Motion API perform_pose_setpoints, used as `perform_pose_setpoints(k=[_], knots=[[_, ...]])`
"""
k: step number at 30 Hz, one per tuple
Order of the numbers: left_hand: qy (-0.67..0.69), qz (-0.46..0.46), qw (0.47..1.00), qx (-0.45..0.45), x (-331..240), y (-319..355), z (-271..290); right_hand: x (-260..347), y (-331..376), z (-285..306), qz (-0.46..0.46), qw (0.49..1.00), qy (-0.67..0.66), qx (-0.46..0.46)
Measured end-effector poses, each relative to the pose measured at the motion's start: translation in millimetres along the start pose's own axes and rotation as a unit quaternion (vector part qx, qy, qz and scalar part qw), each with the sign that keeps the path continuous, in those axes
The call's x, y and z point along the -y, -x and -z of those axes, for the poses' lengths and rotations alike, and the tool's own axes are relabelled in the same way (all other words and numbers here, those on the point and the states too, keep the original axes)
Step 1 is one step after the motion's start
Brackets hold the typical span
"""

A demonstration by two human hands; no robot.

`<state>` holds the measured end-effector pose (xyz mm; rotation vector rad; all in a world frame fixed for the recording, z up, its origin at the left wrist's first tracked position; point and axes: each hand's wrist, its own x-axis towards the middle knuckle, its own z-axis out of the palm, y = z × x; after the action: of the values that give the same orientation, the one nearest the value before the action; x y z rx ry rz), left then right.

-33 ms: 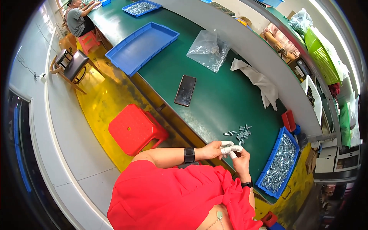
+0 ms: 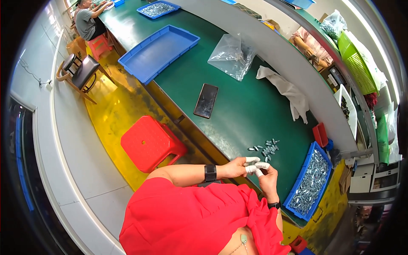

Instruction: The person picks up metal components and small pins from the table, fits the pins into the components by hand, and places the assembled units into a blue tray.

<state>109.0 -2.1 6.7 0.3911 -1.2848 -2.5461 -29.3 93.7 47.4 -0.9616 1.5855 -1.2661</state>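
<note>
My left hand (image 2: 237, 167) and my right hand (image 2: 267, 177) meet at the front edge of the green table (image 2: 250, 114). Both wear white finger cots. Their fingertips pinch together on a small piece that is mostly hidden between them. Just beyond the fingers lies a little scatter of small silver metal parts (image 2: 265, 148). To my right a blue bin (image 2: 297, 203) is heaped with the same kind of metal parts. A black band sits on my left wrist.
A dark phone (image 2: 206, 100) lies mid-table, with a clear plastic bag (image 2: 231, 55), a white cloth (image 2: 289, 93) and an empty blue tray (image 2: 159, 51) farther off. A red stool (image 2: 151, 142) stands at my left. Another person (image 2: 87, 21) sits far away.
</note>
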Motion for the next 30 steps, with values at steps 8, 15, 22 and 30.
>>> perform_pose_setpoints(k=[8,15,22,30], knots=[[-0.072,-0.114,0.991,0.011,15,-15,-52,1,24,33,0.036,0.997,-0.039,-0.058],[-0.153,-0.095,0.983,-0.021,38,-31,-92,-19,42,83,0.030,0.999,-0.003,-0.022],[-0.170,-0.073,0.982,-0.033,34,-25,-95,-19,40,90,0.029,0.998,0.004,0.059],[-0.253,-0.101,0.961,-0.047,10,-44,-46,-13,-3,58,-0.015,0.997,0.059,-0.042]])
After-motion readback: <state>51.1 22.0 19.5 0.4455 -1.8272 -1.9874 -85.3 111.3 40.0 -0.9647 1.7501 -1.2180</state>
